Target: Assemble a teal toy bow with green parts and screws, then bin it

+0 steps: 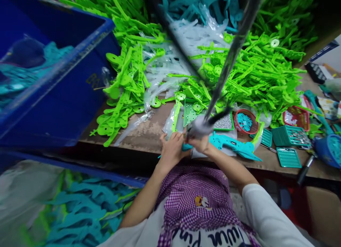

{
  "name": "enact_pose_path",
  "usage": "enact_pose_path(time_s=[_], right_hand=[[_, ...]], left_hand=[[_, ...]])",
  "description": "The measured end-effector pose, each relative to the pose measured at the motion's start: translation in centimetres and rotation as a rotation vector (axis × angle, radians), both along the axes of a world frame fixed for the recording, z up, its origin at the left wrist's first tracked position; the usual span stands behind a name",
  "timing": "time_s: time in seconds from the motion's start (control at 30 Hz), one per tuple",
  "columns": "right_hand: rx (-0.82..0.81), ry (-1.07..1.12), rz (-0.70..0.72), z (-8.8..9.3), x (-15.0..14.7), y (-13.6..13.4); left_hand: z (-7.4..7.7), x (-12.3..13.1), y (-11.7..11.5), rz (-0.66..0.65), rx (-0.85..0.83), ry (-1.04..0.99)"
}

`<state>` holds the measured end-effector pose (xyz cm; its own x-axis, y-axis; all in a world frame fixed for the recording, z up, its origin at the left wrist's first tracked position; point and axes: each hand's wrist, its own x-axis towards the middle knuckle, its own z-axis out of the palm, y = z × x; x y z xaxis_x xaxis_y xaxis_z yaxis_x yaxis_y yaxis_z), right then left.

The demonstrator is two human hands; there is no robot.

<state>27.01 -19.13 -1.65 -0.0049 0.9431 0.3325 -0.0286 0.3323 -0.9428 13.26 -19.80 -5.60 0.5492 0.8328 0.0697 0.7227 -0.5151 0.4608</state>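
At the table's front edge, my left hand [172,146] is closed around a teal plastic part [187,147], pressing it down; most of it is hidden by the fingers. My right hand [198,142] is wrapped round a hanging power screwdriver [201,127] with a pale body, blurred, its tip out of sight by the left fingers. To the right of that hand lies a long teal plastic piece [231,144]. Just behind both hands, a green tray [187,114] holds many small silvery screws. A lime-green plastic part [176,115] lies beyond my left hand.
Heaps of lime-green parts [266,76] and clear plastic bags [162,67] cover the back. A blue crate [66,94] stands left; another bin with teal parts [87,211] sits below. Rightward are a red basket [256,128], teal trays [288,157] and a hammer [306,169].
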Motion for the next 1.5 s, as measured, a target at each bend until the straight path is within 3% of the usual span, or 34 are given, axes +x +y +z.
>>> enact_pose_path(time_s=[0.1,0.23,0.4,0.77,0.93,1.07,1.17,1.23,1.3,1.4,1.5], right_hand=[[-0.049,0.233,-0.191,1.8,1.3,2.1],[0.007,0.133,-0.371,2.5,2.8,6.6],[-0.086,0.075,-0.372,0.7,2.7,9.4],[-0.062,0.078,-0.322,-0.3,2.8,9.5],[-0.085,0.073,-0.350,-0.2,2.9,9.4],[-0.094,0.085,-0.358,-0.2,2.9,9.4],[-0.096,0.092,-0.358,-0.3,2.9,9.3],[-0.100,0.092,-0.361,-0.3,2.9,9.4],[-0.091,0.098,-0.362,-0.3,2.9,9.4],[-0.073,0.097,-0.350,-0.4,3.0,9.4],[-0.085,0.074,-0.346,-0.4,3.0,9.3]], left_hand=[[0.2,-0.1,0.0,-0.030,-0.002,0.001],[0.0,-0.2,0.1,-0.030,0.021,-0.021],[-0.4,-0.2,0.0,-0.018,0.044,-0.046],[0.0,-0.6,0.2,-0.049,-0.053,-0.038],[2.3,-1.4,0.9,-0.116,-0.111,-0.067],[5.5,-0.8,3.1,-0.149,-0.154,-0.127],[6.7,0.3,4.8,-0.090,-0.198,-0.169],[6.4,0.9,5.3,-0.080,-0.211,-0.168],[5.3,1.2,5.0,-0.155,-0.228,-0.128],[3.1,1.7,3.7,-0.257,-0.173,-0.037],[1.5,2.3,2.2,-0.272,-0.072,0.043]])
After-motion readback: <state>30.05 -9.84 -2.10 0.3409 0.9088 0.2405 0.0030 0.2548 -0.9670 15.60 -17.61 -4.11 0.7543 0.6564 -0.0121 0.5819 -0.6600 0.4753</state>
